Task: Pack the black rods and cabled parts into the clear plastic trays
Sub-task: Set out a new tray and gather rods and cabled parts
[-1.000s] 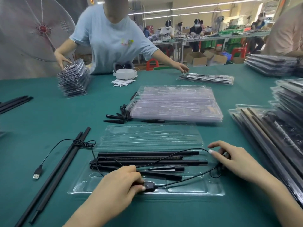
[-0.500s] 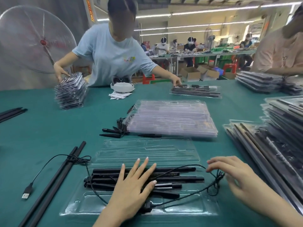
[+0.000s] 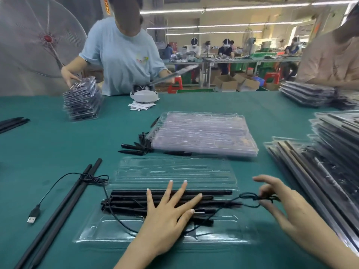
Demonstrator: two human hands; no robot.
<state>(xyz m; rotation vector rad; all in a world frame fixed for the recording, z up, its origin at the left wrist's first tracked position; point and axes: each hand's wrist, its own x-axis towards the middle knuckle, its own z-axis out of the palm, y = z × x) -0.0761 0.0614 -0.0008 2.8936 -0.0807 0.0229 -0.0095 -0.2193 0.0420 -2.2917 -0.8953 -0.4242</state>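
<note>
An open clear plastic tray [image 3: 108, 228] lies in front of me on the green table, its lid half [image 3: 174, 170] folded back behind. Several black rods [image 3: 128, 200] lie across the tray. My left hand [image 3: 167, 216] rests flat on them, fingers spread. A thin black cable [image 3: 236, 203] runs over the rods to the right, where my right hand [image 3: 279, 208] pinches its bundled loop just past the tray's right end. The cable's other end trails left to a USB plug [image 3: 32, 217] on the table.
Two long black rods [image 3: 64, 206] lie diagonally at left. A stack of clear trays [image 3: 204, 133] sits behind, with short black pieces [image 3: 136, 147] beside it. Filled trays [image 3: 320, 167] pile up at right. A person in a blue shirt [image 3: 124, 55] handles a stack [image 3: 82, 100] across the table.
My left hand let go of the cable's inline part and spread flat over the rods. My right hand rose and closed its fingers on the cable loop.
</note>
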